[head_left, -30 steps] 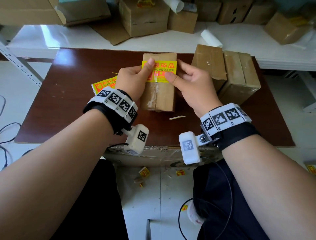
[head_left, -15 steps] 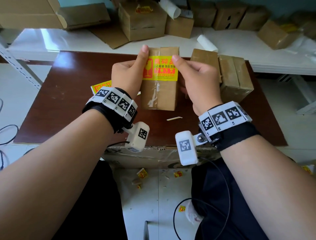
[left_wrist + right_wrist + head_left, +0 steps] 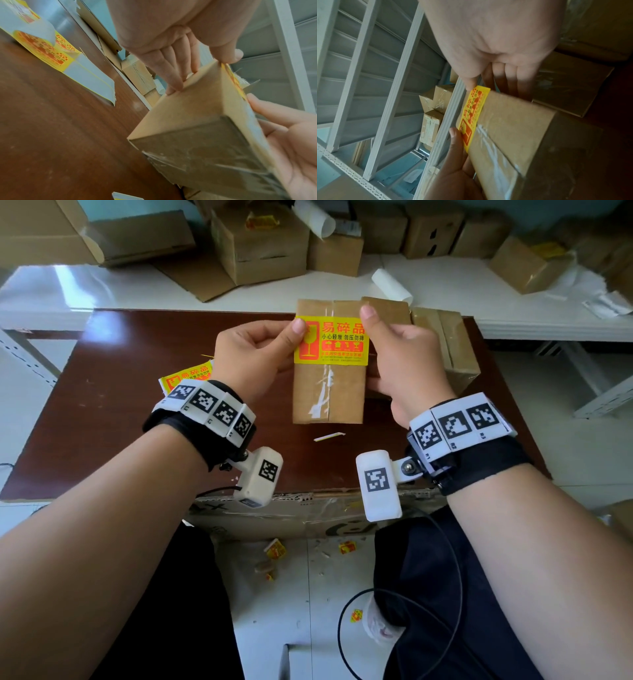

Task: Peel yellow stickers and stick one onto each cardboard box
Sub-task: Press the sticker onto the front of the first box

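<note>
Head view: both hands, left (image 3: 255,350) and right (image 3: 404,361), grip the box (image 3: 327,392) above the table (image 3: 113,392), thumbs pressing the sticker (image 3: 331,341) on its top. Wrist views: fingers curl behind the box. Sticking step; next, probably smooth it and set the box down.

Small print on sticker (image 3: 331,341) seems unreadable.

Head cam looks down; wrist cams close on box (image 3: 328,392).
</note>
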Motion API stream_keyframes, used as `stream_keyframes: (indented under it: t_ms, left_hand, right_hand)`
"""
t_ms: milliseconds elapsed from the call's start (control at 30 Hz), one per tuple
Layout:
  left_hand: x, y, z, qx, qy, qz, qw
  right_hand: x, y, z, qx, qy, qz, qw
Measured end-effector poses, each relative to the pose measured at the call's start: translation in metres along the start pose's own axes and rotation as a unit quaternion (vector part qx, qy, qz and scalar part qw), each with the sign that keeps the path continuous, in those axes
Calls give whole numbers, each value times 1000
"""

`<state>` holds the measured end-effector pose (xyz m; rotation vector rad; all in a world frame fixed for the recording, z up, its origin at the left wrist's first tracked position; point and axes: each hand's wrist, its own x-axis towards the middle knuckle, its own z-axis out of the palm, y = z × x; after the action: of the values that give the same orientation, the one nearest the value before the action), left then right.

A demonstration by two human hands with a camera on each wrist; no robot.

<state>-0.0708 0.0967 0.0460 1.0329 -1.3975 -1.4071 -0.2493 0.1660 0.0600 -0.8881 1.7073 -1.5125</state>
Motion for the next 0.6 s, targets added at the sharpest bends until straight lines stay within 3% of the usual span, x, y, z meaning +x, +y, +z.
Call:
stream_keyframes:
  t_ms: [200,333,467,600]
  left_hand:
    - [-2,1,-17,11,-33,-1,999]
    - [-3,5,-26,8,5,-4,1000]
    - [0,8,-38,37,120,-21,992]
    - [3,4,-42,60,124,-62,989]
  right_hand:
    - [-7,-4,-7,-8,-68,21,997]
    - [-17,-5,-3,-41,-143,-20,989]
    - [-25,-6,14,-60,-117,-97,987]
    - [-24,4,34,-133,-54,-139,980]
